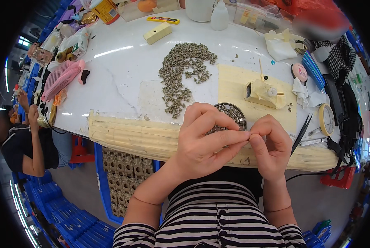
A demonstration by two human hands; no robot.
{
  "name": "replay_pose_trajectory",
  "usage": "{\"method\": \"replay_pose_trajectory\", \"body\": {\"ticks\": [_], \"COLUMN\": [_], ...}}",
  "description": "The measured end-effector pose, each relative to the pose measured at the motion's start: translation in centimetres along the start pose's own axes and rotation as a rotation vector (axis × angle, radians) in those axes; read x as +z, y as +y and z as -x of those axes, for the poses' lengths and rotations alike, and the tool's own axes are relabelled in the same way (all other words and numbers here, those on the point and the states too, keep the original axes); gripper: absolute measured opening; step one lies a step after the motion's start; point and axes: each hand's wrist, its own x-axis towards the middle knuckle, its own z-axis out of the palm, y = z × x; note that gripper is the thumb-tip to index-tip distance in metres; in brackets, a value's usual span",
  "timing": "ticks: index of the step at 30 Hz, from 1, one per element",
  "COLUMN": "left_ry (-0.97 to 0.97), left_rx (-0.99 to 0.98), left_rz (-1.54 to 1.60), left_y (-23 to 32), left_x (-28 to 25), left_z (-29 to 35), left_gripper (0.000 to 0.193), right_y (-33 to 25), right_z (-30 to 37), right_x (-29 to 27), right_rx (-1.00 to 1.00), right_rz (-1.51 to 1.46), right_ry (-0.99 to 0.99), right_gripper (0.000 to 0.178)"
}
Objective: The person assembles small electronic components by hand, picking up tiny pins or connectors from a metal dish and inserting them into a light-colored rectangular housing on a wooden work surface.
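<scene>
At lower centre of the frame, our left hand (203,142) and right hand (271,145) meet fingertip to fingertip, pinching a tiny part, mostly hidden, above the metal dish (231,115). It is likely light, hard and easily dropped; a fingertip hold suits it.

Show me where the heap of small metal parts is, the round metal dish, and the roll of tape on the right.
heap of small metal parts (184,70): head view, on the thick middle of the pile.
round metal dish (239,117): head view, on its right rim, above the hands.
roll of tape (327,118): head view, on the roll's face.
</scene>
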Motion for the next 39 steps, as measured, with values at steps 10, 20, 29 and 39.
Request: {"method": "replay_pose_trajectory", "body": {"ticks": [10,20,29,39], "left_ry": [0.014,-0.001,0.028,0.063], "left_rx": [0.022,-0.012,-0.003,0.001], "left_rz": [0.010,0.017,-0.040,-0.100], "left_y": [-0.2,-0.1,-0.2,0.0], "left_x": [0.3,-0.1,0.0,0.3], "left_z": [0.0,-0.1,-0.1,0.0], "left_gripper": [0.028,0.023,0.022,0.022], "right_y": [0.1,0.1,-0.1,-0.9], "right_z": [-0.1,-0.4,-0.3,-2.7], "right_x": [0.2,0.5,0.2,-3.6], "right_rx": [-0.075,-0.093,-0.091,-0.229], "right_rz": [0.108,0.157,0.148,0.643], "right_ry": [0.032,0.028,0.088,0.401], "right_gripper": [0.008,0.004,0.003,0.017]}}
